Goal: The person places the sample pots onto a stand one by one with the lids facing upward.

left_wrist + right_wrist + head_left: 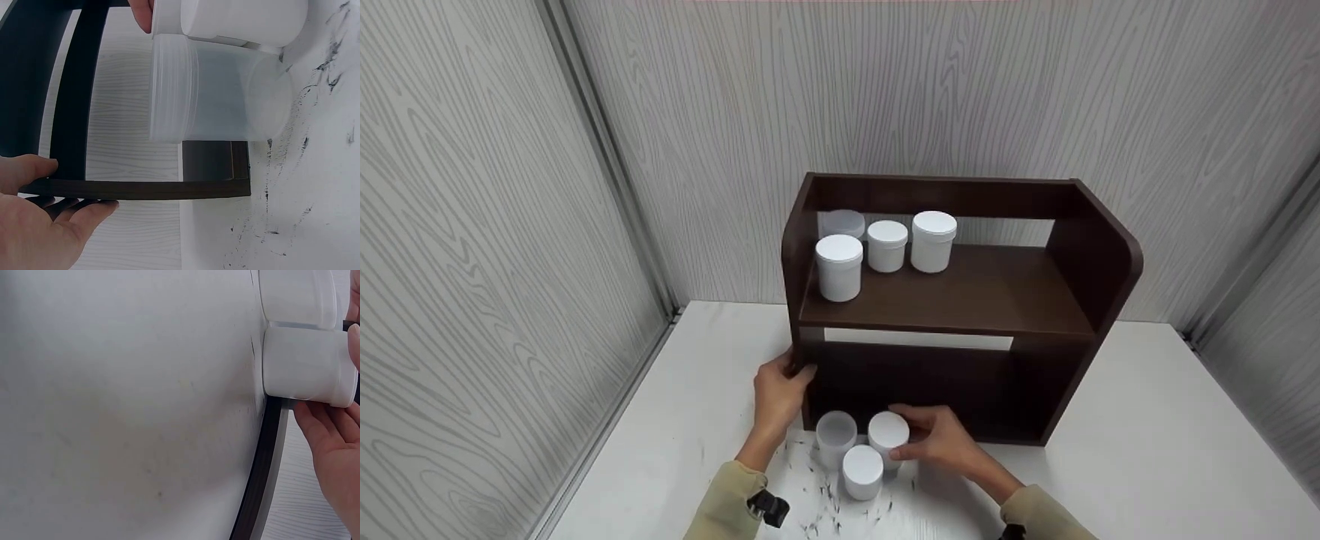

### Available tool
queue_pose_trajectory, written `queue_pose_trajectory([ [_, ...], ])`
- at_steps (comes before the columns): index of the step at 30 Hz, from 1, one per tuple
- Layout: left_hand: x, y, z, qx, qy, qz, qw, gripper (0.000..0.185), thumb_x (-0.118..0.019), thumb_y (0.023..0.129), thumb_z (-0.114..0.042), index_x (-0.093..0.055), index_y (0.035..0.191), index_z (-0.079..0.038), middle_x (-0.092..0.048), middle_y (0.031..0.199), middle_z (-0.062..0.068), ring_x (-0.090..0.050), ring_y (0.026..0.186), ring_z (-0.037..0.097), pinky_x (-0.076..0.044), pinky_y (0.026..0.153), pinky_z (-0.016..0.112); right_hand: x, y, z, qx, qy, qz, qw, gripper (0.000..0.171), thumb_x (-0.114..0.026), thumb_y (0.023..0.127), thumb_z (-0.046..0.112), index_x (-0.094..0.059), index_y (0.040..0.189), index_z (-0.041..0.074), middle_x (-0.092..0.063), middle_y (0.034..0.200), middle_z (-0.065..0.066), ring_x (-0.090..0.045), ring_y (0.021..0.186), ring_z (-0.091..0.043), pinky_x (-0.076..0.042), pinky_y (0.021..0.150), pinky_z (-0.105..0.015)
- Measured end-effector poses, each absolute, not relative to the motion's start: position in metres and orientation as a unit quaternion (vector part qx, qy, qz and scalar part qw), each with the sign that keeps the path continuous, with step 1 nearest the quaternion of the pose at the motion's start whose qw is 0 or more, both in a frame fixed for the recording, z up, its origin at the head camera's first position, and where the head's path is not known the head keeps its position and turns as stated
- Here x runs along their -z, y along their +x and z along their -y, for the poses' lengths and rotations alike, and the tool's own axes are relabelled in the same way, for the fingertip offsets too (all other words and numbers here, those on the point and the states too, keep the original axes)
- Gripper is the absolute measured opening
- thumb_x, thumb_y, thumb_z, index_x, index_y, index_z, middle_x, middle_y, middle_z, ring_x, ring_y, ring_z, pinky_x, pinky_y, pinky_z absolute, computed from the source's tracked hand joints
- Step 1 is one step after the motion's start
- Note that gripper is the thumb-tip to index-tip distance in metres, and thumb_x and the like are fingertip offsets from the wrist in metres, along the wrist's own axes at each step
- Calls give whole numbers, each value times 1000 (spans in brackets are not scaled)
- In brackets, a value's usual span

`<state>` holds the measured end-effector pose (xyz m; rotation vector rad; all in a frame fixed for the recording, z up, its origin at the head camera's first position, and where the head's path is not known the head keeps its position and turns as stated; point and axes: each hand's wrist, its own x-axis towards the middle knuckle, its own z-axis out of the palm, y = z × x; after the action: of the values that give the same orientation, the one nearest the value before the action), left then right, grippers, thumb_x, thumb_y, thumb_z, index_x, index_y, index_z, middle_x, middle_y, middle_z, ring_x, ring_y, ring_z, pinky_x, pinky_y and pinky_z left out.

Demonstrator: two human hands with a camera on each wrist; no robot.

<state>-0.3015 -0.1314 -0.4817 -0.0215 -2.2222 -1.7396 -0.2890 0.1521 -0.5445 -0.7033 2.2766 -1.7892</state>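
My left hand grips the left side panel of a dark brown two-tier shelf; in the left wrist view its thumb and fingers lie on either side of the panel's edge. At the shelf's front, my right hand holds a white lidded jar, with thumb and fingers around its side. A second white jar stands just in front of it. To the left is a translucent jar, seen large in the left wrist view. All these jars are upright on the white table.
On the upper tier stand white lidded jars, one at the front left, a short one and a taller one. Behind the front one is a translucent jar. Dark marks streak the tabletop. Grained wall panels enclose the table.
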Motion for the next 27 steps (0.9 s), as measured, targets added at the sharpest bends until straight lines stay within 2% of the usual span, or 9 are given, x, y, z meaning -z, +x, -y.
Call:
queue_pose_trajectory([
  [6, 481, -301, 132, 606, -1, 778, 166, 49, -71, 97, -7, -58, 140, 13, -70, 127, 27, -69, 117, 37, -57, 96, 46, 546, -290, -151, 603, -230, -759, 87, 77, -94, 76, 3, -58, 143, -11, -66, 135, -26, -67, 120, -35, -58, 90, -32],
  [15, 481, -301, 132, 605, -5, 778, 170, 48, -71, 97, -7, -59, 139, 13, -70, 126, 27, -69, 117, 37, -56, 96, 47, 545, -289, -151, 628, -216, -741, 97, 75, -92, 76, 0, -57, 141, -15, -70, 128, -25, -71, 108, -30, -58, 85, -28],
  [27, 480, -301, 132, 613, -6, 773, 162, 52, -70, 97, -9, -57, 142, 11, -68, 129, 27, -69, 118, 36, -56, 97, 44, 533, -284, -162, 611, -207, -757, 101, 74, -92, 78, 6, -59, 141, -12, -70, 130, -20, -70, 114, -27, -56, 90, -27],
])
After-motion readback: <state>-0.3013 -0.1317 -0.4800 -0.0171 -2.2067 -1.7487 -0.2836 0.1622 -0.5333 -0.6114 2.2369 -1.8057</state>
